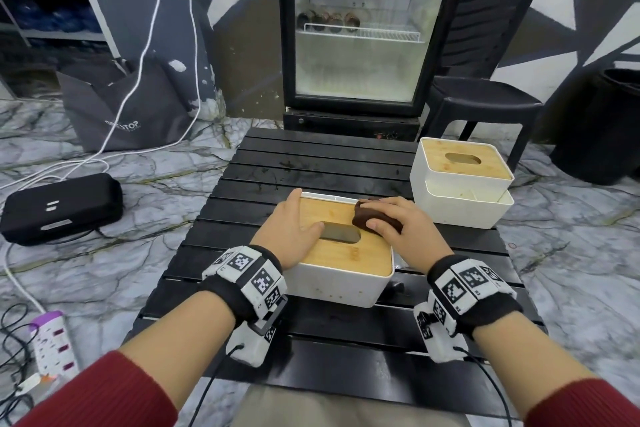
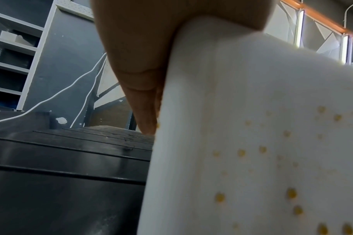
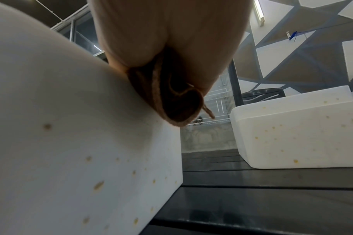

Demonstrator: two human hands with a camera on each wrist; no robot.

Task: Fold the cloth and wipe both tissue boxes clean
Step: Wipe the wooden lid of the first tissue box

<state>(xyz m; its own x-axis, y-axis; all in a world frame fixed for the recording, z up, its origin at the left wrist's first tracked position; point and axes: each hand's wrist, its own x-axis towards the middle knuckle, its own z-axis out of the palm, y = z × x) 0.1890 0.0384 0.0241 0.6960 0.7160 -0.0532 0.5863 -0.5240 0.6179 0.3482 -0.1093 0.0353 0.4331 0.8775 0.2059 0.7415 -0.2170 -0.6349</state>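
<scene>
A white tissue box with a bamboo lid stands mid-table, its white sides spotted with yellow stains. My left hand lies flat on the lid's left part, thumb at the slot's edge, fingers down the left side. My right hand grips a folded brown cloth and presses it on the lid's far right corner. From the right wrist, the cloth shows bunched under the palm. A second tissue box, lid askew, stands at the far right and is stained too.
The black slatted table has smudges behind the near box. Beyond it stand a glass-door fridge and a black stool. On the marble floor lie a black case, a power strip and white cables.
</scene>
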